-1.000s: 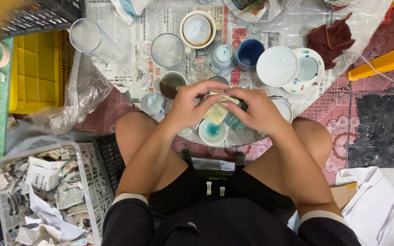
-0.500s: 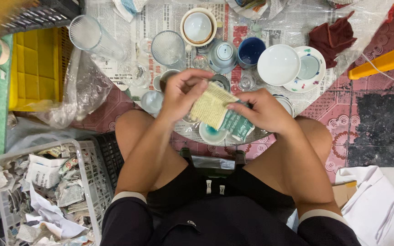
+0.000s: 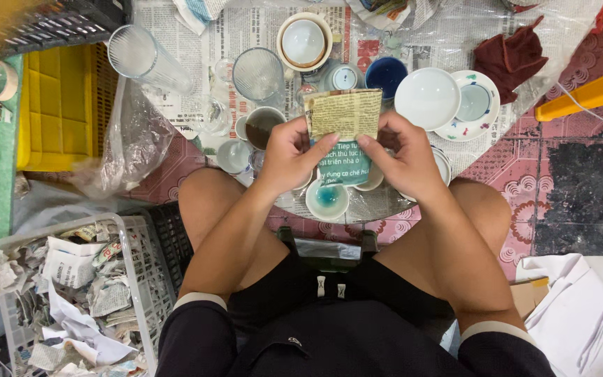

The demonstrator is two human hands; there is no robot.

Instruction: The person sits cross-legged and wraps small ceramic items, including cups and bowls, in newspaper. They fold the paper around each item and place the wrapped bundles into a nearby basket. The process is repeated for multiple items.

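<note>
— Newspaper sheets [image 3: 259,28] cover the patterned floor, and the piece of newsprint [image 3: 342,132] held up between both hands is the thing to steer by. What lies around it?

— Just under its lower edge sits a small bowl with a blue centre [image 3: 327,200]. Beyond its top edge are a dark blue cup [image 3: 385,73] and a cream bowl [image 3: 303,42]; to its right, a white dish [image 3: 427,98] beside a painted saucer with a cup [image 3: 474,105]. Far to its left stands a yellow crate [image 3: 64,105], and nearer the person on that side a white basket of crumpled paper [image 3: 78,293].

— And the hands?

— The left hand [image 3: 289,155] pinches the paper's left side, thumb on the front and fingers curled behind. The right hand [image 3: 405,157] does the same on the right side. Something seems to be wrapped inside, but I cannot tell what.

— How should the wrapping be handled well?

— I'd judge it best to keep both thumbs pressing the sheet flat, fold the loose upper flap over snugly, and hold the bundle low above the crockery, so a slip costs little.
</note>
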